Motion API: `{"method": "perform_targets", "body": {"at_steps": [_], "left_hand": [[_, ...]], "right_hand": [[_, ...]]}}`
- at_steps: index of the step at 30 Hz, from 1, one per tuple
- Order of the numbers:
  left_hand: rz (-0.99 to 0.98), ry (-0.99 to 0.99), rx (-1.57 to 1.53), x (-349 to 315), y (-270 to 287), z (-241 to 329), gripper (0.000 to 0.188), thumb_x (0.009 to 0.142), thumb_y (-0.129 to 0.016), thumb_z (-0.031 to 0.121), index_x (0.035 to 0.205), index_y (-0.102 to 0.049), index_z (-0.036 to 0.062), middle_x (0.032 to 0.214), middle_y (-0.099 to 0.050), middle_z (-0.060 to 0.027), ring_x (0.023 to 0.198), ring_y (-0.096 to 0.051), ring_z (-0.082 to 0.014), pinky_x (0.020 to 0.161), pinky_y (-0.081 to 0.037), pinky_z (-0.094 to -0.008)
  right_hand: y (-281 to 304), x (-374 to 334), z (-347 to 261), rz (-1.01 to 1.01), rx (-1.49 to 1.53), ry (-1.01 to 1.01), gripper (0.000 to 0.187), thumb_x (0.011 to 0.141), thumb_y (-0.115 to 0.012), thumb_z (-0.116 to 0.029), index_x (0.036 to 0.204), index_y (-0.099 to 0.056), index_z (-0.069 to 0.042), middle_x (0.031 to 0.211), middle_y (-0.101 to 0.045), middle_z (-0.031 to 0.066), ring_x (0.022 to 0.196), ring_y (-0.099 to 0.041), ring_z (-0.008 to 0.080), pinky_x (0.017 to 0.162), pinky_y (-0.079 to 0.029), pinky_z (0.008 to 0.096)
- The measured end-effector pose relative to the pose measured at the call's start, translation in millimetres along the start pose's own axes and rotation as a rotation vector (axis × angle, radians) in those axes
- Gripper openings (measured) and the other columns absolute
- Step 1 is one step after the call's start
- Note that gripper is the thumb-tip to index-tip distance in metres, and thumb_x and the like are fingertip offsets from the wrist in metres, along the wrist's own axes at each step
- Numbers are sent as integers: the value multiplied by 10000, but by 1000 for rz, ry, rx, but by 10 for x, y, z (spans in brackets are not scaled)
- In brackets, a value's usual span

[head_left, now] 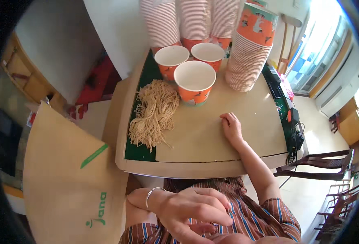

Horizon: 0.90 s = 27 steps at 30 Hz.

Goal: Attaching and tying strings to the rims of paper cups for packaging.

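My left hand, with a silver bracelet at the wrist, is raised close to the camera in front of my striped clothing. Its fingers are bent but apart, and nothing shows in them. On the tan board covering the table, my right hand rests with its fingers curled together, no object visible in it. Beyond it stand three orange-and-white paper cups, the front cup nearest, the left cup and right cup behind. Left of the front cup lies a loose bundle of beige strings.
Tall stacks of nested paper cups in clear wrap line the back; another stack leans at back right. A cardboard box stands left of the table. Black cables and adapters run along the right edge, near a dark wooden chair.
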<state>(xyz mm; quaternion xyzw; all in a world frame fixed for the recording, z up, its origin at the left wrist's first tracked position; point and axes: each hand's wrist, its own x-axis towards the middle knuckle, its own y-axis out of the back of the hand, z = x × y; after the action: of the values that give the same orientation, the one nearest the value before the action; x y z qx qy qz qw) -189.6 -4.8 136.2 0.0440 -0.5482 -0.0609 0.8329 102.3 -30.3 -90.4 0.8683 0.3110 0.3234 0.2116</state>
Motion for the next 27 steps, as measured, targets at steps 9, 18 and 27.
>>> {"method": "perform_targets", "body": {"at_steps": [9,18,27], "left_hand": [[316,304,407,-782,42,39,312,851,-716,117,1153,-675,56,1159,-645,-132,935,-671,-288,825,-565,-442],[559,1100,1425,-1921,754,-92,143,867,-680,10,1003,-663,50,914,-620,-77,771,-627,-209,695,-516,-315],[337,955,1474,-1847,947,-489,92,827,-712,49,901,-660,32,886,-591,-78,833,-601,-265,733,-506,-368]], "right_hand": [[13,-15,25,-4,-28,72,105,877,-582,-48,960,-645,-34,896,-626,156,882,-611,354,777,-491,427],[19,-5,-19,-33,-1,7,138,878,-571,-38,993,-647,-40,963,-648,140,913,-630,332,806,-510,392],[19,-17,-6,-43,-5,-2,138,897,-574,-37,1011,-650,-45,972,-649,127,913,-645,305,817,-516,364]]}}
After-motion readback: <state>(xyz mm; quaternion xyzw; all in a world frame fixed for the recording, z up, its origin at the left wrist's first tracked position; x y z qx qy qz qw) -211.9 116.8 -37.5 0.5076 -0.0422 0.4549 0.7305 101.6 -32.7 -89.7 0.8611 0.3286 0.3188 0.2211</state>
